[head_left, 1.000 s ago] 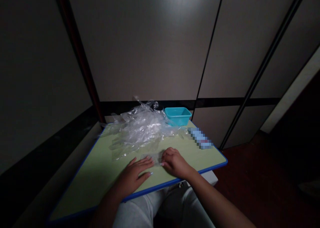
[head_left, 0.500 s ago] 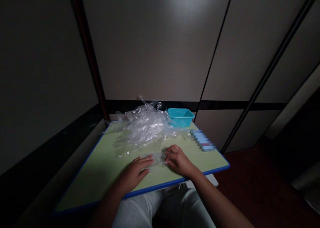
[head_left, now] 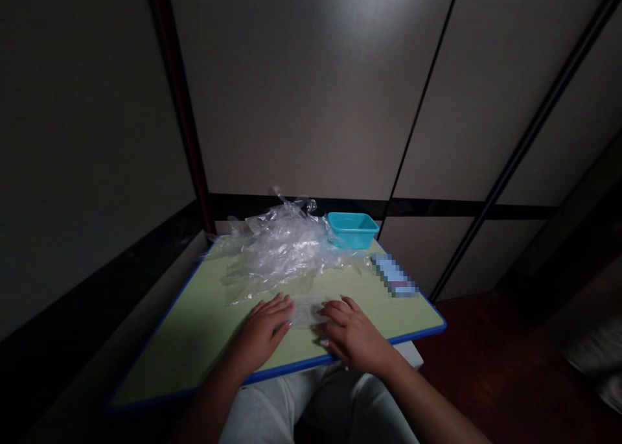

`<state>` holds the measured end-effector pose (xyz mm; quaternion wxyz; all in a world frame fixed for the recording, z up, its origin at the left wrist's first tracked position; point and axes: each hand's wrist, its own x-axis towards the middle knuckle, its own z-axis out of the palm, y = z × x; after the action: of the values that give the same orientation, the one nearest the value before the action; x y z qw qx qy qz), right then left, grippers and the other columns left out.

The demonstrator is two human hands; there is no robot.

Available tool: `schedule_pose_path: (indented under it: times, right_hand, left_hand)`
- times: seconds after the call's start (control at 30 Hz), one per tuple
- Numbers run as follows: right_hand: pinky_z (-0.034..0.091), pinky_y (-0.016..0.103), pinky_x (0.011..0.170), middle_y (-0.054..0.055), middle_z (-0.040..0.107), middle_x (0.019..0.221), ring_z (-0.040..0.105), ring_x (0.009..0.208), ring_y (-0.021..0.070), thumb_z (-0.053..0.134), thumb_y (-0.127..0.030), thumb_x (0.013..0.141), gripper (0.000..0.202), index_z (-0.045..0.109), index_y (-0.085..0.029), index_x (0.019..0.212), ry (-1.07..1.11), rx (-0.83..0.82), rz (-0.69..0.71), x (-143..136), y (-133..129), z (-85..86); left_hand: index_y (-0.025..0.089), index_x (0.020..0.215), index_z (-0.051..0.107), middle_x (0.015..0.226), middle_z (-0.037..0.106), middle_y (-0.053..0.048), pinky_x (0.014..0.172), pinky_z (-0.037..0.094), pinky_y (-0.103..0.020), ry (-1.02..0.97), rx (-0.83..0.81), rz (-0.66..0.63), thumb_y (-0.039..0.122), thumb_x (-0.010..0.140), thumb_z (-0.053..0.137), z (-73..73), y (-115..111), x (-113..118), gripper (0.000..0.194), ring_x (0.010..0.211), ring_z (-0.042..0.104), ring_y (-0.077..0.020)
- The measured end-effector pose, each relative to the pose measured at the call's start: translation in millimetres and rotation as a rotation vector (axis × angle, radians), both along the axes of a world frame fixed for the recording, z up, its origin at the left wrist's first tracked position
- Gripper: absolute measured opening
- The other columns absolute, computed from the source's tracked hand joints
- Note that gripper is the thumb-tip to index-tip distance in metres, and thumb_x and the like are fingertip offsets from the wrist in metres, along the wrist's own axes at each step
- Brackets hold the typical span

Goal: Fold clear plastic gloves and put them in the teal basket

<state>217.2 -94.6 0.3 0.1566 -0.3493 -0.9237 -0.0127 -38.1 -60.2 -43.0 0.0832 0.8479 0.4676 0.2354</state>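
A small clear plastic bag [head_left: 306, 312] lies flat on the light green tabletop [head_left: 184, 340], near its front edge. On the bag's left end rests my left hand [head_left: 265, 324], open, with its fingers stretched out flat. My right hand [head_left: 347, 330] lies over the right end, fingers slightly bent and spread, the fingertips on or just above the plastic. Just beyond both hands is a loose heap of crumpled clear plastic bags [head_left: 286, 246].
A turquoise plastic basket [head_left: 357, 238] stands at the table's back right corner, touching the heap. A blurred-out light blue flat object [head_left: 393, 275] lies along the right side. Panelled doors [head_left: 311, 107] rise behind the table, whose rim is blue.
My right hand has shifted slightly toward me and its fingers have spread from a more curled pose. My left hand has moved a little to the left and still lies flat.
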Motion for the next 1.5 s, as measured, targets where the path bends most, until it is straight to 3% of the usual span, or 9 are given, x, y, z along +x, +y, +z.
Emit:
schedule_pose_path:
  times: [0.13, 0.23, 0.33, 0.47, 0.73, 0.87, 1.13, 1.5]
  right_hand:
    - [0.01, 0.049, 0.108, 0.007, 0.041, 0.14, 0.031, 0.129, 0.0235, 0.044, -0.046, 0.09, 0.046, 0.046, -0.025, 0.131, -0.043, -0.085, -0.013, 6.0, -4.1, -3.5]
    - [0.014, 0.049, 0.107, 0.007, 0.042, 0.139, 0.035, 0.127, 0.0233, 0.044, -0.045, 0.09, 0.045, 0.045, -0.027, 0.131, -0.002, -0.077, -0.048, 7.1, -1.5, -7.8]
    - [0.024, 0.043, 0.103, 0.008, 0.051, 0.128, 0.043, 0.117, 0.0218, 0.049, -0.034, 0.089, 0.036, 0.051, -0.024, 0.124, 0.038, 0.002, -0.097, 2.8, 3.1, -10.8]
    - [0.026, 0.045, 0.1, 0.008, 0.059, 0.111, 0.046, 0.108, 0.0212, 0.046, -0.021, 0.092, 0.019, 0.06, -0.021, 0.105, -0.075, 0.178, -0.066, -7.4, 8.0, -8.8]
    - [0.031, 0.036, 0.078, 0.005, 0.059, 0.085, 0.047, 0.086, 0.0183, 0.047, -0.021, 0.093, 0.019, 0.059, -0.017, 0.078, -0.19, 0.315, 0.056, -20.8, 21.3, -5.2]
    - [0.031, 0.033, 0.073, 0.004, 0.059, 0.082, 0.047, 0.083, 0.0179, 0.055, -0.024, 0.088, 0.013, 0.059, -0.017, 0.077, -0.1, 0.262, -0.017, -20.3, 31.9, -12.2]
    - [0.036, 0.026, 0.073, 0.003, 0.059, 0.082, 0.049, 0.082, 0.0161, 0.057, -0.021, 0.082, 0.006, 0.059, -0.017, 0.08, 0.115, -0.078, -0.082, -23.1, 50.0, -13.5]
    - [0.037, 0.029, 0.073, 0.006, 0.056, 0.08, 0.049, 0.083, 0.0191, 0.052, -0.026, 0.084, 0.018, 0.061, -0.016, 0.073, -0.008, -0.08, -0.318, -32.1, 53.6, -11.7]
  left_hand:
    - [0.031, 0.129, 0.049, 0.138, 0.046, 0.0, 0.108, 0.028, -0.042, 0.072, -0.021, -0.015, 0.031, 0.09, 0.043, -0.3, -0.5, 1.5, 0.04, 0.131, 0.036, -0.0181]
    - [0.031, 0.128, 0.05, 0.138, 0.047, 0.0, 0.107, 0.029, -0.041, 0.089, -0.035, -0.018, 0.032, 0.09, 0.042, 0.0, -0.8, 2.0, 0.039, 0.13, 0.037, -0.0179]
    - [0.029, 0.128, 0.051, 0.138, 0.047, 0.0, 0.107, 0.029, -0.041, 0.091, -0.038, -0.015, 0.031, 0.09, 0.042, -0.1, -1.1, 1.8, 0.039, 0.13, 0.038, -0.0182]
    - [0.031, 0.126, 0.052, 0.137, 0.048, 0.001, 0.106, 0.03, -0.041, 0.092, -0.034, -0.018, 0.031, 0.09, 0.041, 0.1, -1.4, 2.0, 0.037, 0.13, 0.039, -0.0176]
    - [0.031, 0.126, 0.052, 0.135, 0.05, 0.001, 0.106, 0.031, -0.042, 0.064, -0.032, -0.017, 0.029, 0.09, 0.041, -1.2, 0.1, 2.4, 0.037, 0.128, 0.04, -0.0179]
    - [0.031, 0.126, 0.052, 0.135, 0.05, 0.001, 0.106, 0.031, -0.041, 0.058, -0.024, -0.02, 0.029, 0.09, 0.041, -3.2, 1.2, 1.6, 0.037, 0.128, 0.041, -0.0174]
    - [0.033, 0.123, 0.055, 0.134, 0.051, 0.002, 0.106, 0.031, -0.04, 0.034, -0.032, -0.025, 0.031, 0.09, 0.042, -3.5, 2.1, 0.9, 0.035, 0.128, 0.041, -0.0177]
    - [0.033, 0.131, 0.046, 0.137, 0.049, 0.002, 0.108, 0.028, -0.041, 0.016, -0.047, -0.026, 0.025, 0.09, 0.041, -1.8, 0.5, 1.3, 0.042, 0.129, 0.039, -0.0174]
